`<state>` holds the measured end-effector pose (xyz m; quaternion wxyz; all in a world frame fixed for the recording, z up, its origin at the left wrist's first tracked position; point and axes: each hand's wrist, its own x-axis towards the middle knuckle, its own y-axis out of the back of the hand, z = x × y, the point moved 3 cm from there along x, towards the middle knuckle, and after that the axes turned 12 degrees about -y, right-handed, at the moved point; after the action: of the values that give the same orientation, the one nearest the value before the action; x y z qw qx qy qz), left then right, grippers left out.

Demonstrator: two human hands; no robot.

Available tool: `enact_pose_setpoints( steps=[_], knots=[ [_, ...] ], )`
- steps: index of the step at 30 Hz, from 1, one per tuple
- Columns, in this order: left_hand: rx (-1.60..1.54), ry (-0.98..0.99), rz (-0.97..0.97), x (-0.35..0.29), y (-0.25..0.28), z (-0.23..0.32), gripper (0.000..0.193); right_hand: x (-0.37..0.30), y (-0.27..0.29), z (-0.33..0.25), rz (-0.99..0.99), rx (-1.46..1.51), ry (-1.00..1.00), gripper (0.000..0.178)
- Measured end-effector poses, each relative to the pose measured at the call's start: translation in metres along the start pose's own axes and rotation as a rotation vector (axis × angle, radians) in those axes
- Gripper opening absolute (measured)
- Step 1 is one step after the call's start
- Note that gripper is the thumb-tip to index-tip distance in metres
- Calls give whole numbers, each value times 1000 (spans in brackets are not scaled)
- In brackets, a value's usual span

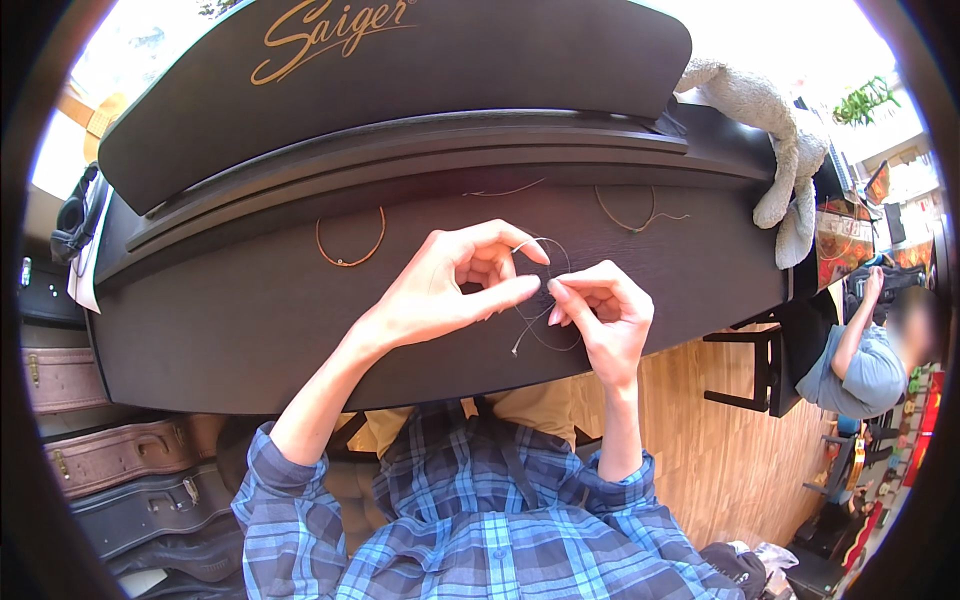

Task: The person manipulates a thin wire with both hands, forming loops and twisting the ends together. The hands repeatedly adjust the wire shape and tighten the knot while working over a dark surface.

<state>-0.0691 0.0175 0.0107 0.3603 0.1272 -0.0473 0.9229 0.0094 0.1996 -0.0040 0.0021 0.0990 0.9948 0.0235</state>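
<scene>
A thin silvery wire string [516,348], bent into loose loops with a small knob at one end, hangs between my hands above the dark lid. My right hand [612,315] is closed, pinching the string between thumb and fingertips. Just to its left, my left hand [435,283] has its thumb and index finger apart, the other fingers curled. Part of the loop passes by the left index fingertip; whether it touches cannot be made out. On the lid beyond lie a copper-coloured wire ring [383,238], a coiled wire with a loose tail [634,229] and a short thin wire [505,191].
The dark piano-like lid [230,330] ends close to my body, and a raised panel stands behind it. A grey plush toy [795,180] drapes over the right corner. Instrument cases [130,455] are stacked at left. Another person [860,365] sits at right.
</scene>
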Motion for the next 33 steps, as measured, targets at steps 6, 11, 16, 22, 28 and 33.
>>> enact_pose_setpoints(
  steps=[6, 11, 16, 22, 28, 33],
  knots=[
    [9, 96, 58, -1, -2, -1, 20, -5, -7, -2, 44, -127, 24, 34],
    [-10, 74, 106, -1, 1, -1, 20, -4, -2, 1, 105, 119, 53, 31],
    [-104, 64, 111, -2, 3, -1, 21, 2, 8, 4, -11, 166, -89, 26],
    [-84, 50, 17, -3, 0, 2, 18, 9, 10, -1, -331, 130, -203, 28],
    [-47, 55, -16, -3, -1, 2, 17, 4, 9, -6, -370, 160, -332, 51],
    [-40, 94, -13, -3, -2, 1, 16, 5, 10, -9, -386, 232, -303, 59]
  ],
)
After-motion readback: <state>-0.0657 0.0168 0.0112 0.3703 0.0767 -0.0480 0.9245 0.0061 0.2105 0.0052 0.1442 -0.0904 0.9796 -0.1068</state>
